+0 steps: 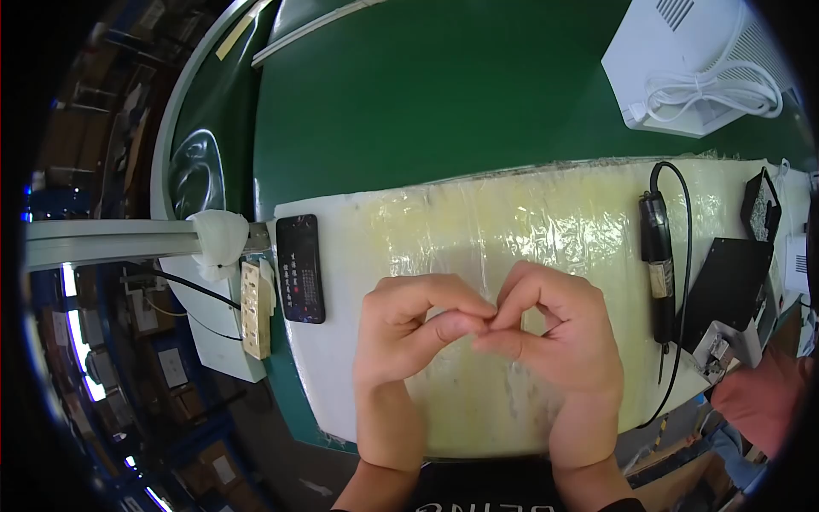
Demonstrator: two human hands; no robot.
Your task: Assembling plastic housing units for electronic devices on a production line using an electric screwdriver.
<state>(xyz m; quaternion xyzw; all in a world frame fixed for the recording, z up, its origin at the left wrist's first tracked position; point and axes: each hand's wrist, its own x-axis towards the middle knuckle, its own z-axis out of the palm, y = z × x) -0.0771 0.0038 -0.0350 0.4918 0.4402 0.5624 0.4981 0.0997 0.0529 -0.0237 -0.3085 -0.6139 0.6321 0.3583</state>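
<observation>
My left hand (408, 333) and my right hand (559, 333) meet fingertip to fingertip over the middle of a pale yellow mat (478, 222) wrapped in clear film. Both hands have curled fingers, with thumbs and forefingers pinched together where they touch. Whatever sits between the fingertips is too small to make out. The hands hover just above the mat's front half.
A black phone (301, 268) lies at the mat's left edge, beside a beige power strip (255, 309). A black electric screwdriver (658, 273) with its cable lies on the right, next to black plates (725, 286). A white box (691, 60) with a coiled white cable sits on the green conveyor belt (426, 94). Another person's red sleeve (755, 405) shows at lower right.
</observation>
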